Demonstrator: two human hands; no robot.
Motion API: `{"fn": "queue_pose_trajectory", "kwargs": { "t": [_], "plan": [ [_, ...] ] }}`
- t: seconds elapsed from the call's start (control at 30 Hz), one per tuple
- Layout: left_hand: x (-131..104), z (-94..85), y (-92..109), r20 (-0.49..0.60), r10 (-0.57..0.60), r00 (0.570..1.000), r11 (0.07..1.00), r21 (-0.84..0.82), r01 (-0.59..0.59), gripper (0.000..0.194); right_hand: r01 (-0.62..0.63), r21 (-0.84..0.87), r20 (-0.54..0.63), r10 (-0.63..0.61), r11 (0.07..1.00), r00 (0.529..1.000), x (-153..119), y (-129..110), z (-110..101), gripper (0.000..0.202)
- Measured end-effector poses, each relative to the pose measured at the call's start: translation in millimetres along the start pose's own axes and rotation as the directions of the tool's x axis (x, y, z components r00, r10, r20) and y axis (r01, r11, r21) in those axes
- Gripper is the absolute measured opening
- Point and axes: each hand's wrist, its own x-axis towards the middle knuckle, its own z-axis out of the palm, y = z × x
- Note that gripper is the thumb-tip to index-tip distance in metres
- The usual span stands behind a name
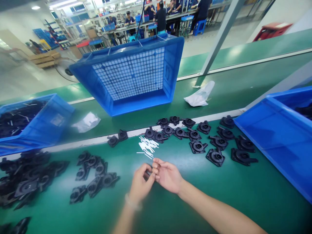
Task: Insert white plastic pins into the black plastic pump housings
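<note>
My left hand [142,182] is closed, thumb and fingers pinched together at the fingertips of my right hand [169,175]. My right hand is turned partly palm up with its fingers curled in. Whatever lies between the fingertips is too small or hidden to make out. Just beyond both hands, a loose pile of thin white pins [148,145] lies on the green work surface [185,208]. Black plastic housings [198,147] with round centres and a side spout spread to the right of the pile. More black housings [94,186] lie to the left.
A blue crate [143,104] stands tilted at the back, its grid bottom facing me. Blue bins flank the surface, one at left [60,110] holding black parts, one at right [275,130]. A heap of black parts [26,187] sits far left. Plastic bags [200,95] lie behind.
</note>
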Motion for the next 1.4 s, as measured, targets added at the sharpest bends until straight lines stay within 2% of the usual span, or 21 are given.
{"fn": "queue_pose_trajectory", "kwargs": {
  "t": [0.07, 0.13, 0.23, 0.33, 0.47, 0.67, 0.8, 1.07, 1.4],
  "plan": [
    [2, -6.2, -4, -0.117, 0.093, 0.989, 0.981, 0.179, -0.071, 0.018, 0.001, 0.016, -0.023, -0.001, 1.000, 1.000, 0, -1, -2, 0.023],
    [5, -11.4, -9, -0.189, 0.185, 0.964, 0.928, 0.357, -0.108, 0.038, 0.014, 0.018, -0.049, -0.013, 1.000, 0.999, 1, -1, -3, 0.024],
    [6, -14.5, -17, -0.174, 0.253, 0.952, 0.833, 0.540, -0.123, 0.056, 0.042, -0.013, -0.089, -0.043, 0.999, 0.995, 1, -1, -3, 0.026],
    [6, -13.7, -23, -0.101, 0.243, 0.965, 0.772, 0.622, -0.130, 0.057, 0.071, -0.066, -0.112, -0.078, 0.995, 0.991, 1, 1, 0, 0.031],
    [5, -13.2, -26, -0.081, 0.228, 0.970, 0.746, 0.655, -0.121, 0.058, 0.085, -0.132, -0.099, -0.098, 0.988, 0.990, 2, 3, 1, 0.035],
    [2, -14.9, -19, -0.060, 0.222, 0.973, 0.724, 0.679, -0.123, 0.056, 0.065, -0.199, -0.082, -0.083, 0.978, 0.993, 3, 5, -2, 0.037],
    [0, -15.3, -16, -0.004, 0.213, 0.977, 0.697, 0.702, -0.149, 0.058, 0.038, -0.202, -0.059, -0.051, 0.979, 0.997, 3, 6, -2, 0.034],
    [2, -15.5, -21, 0.015, 0.217, 0.976, 0.647, 0.747, -0.156, 0.066, 0.043, -0.187, -0.087, -0.060, 0.981, 0.994, 4, 6, -3, 0.036],
    [1, -11.7, -20, -0.081, 0.211, 0.974, 0.648, 0.758, -0.077, 0.061, 0.044, -0.171, -0.116, -0.065, 0.984, 0.991, 6, 5, -5, 0.037]
  ]
}}
